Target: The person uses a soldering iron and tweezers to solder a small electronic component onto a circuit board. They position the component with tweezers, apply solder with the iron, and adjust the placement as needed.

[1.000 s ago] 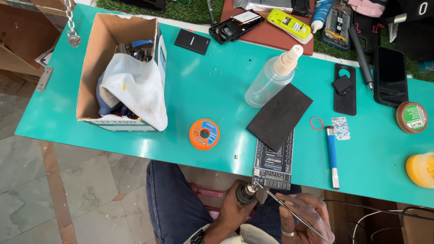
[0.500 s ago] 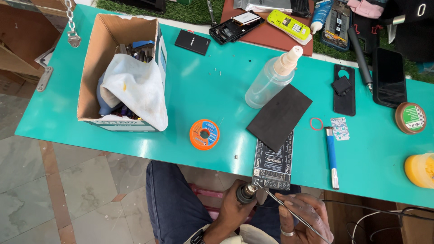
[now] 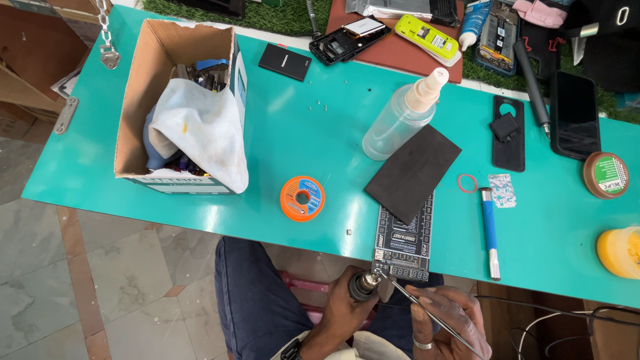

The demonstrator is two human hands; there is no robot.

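Note:
My left hand (image 3: 343, 308) grips a small dark cylindrical tool (image 3: 363, 285) just below the table's front edge. My right hand (image 3: 445, 319) holds thin metal tweezers (image 3: 427, 308) whose tips meet the cylinder's end. Both hands hover over my lap, right under a black circuit board (image 3: 404, 241) that overhangs the teal table (image 3: 100, 153) edge. A black foam pad (image 3: 413, 172) lies partly on that board.
An orange solder spool (image 3: 302, 198) sits left of the board, and a cardboard box (image 3: 179, 107) with a white cloth stands at the left. A clear spray bottle (image 3: 403, 115), blue pen-like tool (image 3: 490, 230), phones and phone parts fill the back and right.

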